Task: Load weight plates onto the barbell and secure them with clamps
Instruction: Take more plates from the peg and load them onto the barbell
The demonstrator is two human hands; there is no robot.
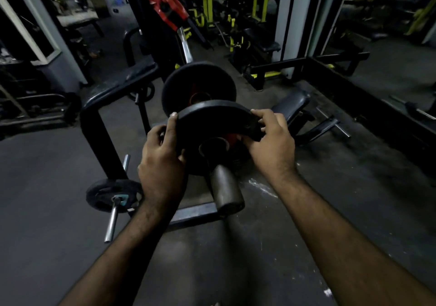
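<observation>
Both hands, left hand (162,161) and right hand (271,140), grip round black rubber weight plate (212,119) over grey steel barbell sleeve (226,187) | risk: tilted plate may jam, pinching fingers.

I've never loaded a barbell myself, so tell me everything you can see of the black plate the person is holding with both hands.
The black plate is a round, matte disc, rubbery-looking, with a centre hole. It is threaded on the barbell sleeve, tilted with its top edge toward the camera. The left hand grips its left rim, the right hand its right rim. Behind it on the bar sits a second black plate. Something red shows through near its hole; what it is cannot be told.
</observation>
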